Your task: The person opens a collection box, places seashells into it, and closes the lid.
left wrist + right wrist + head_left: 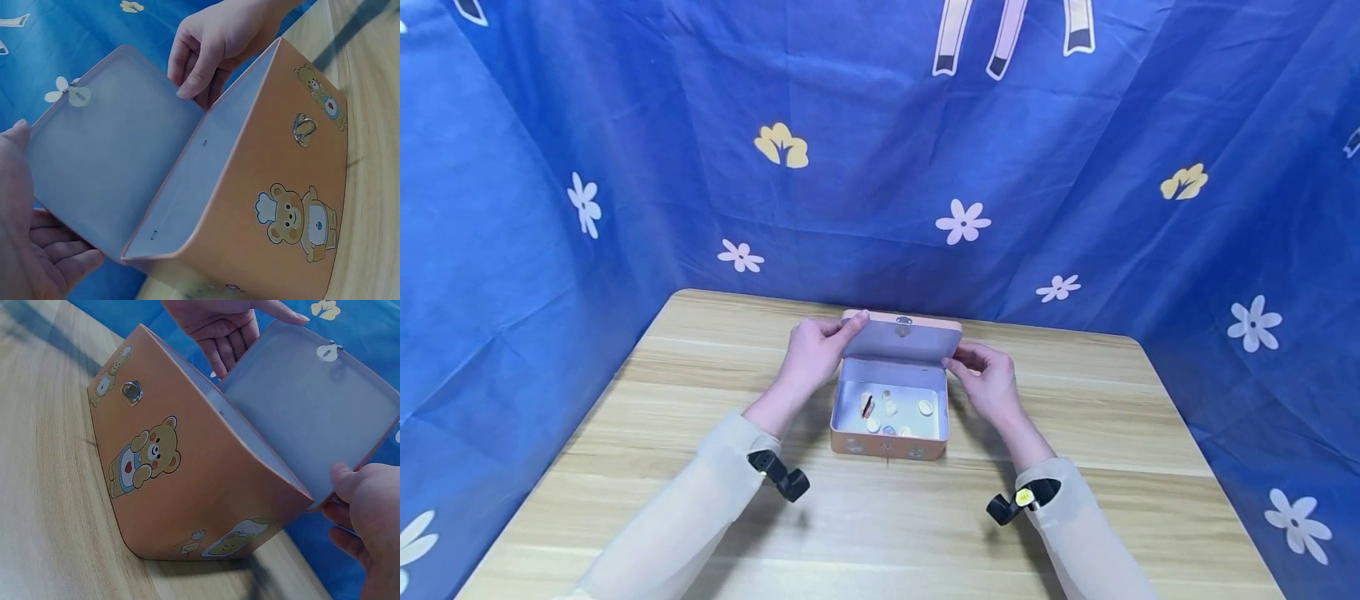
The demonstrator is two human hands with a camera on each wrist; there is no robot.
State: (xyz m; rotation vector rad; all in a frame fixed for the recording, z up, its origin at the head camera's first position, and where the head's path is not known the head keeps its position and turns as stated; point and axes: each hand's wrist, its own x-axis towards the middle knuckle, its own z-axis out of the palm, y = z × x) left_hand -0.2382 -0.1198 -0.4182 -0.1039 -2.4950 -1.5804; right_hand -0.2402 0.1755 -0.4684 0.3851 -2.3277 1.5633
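An orange tin box [887,447] with teddy bear pictures stands on the table, its hinged lid [895,342] raised at the back. Several small shell-like pieces [925,407] lie on the box floor. My left hand [814,350] holds the lid at its upper left corner, thumb over the edge and fingers behind. At the lid's lower right corner, near the hinge, my right hand [991,379] pinches the edge between thumb and fingers. The front clasp [304,129] shows on the box wall; its catch plate [327,352] is on the lid.
The wooden table [700,350] extends around the box on all sides. Blue cloth [865,208] with flowers hangs behind and at both sides. A black wrist camera [786,479] sits on the left sleeve, another camera [1015,502] on the right.
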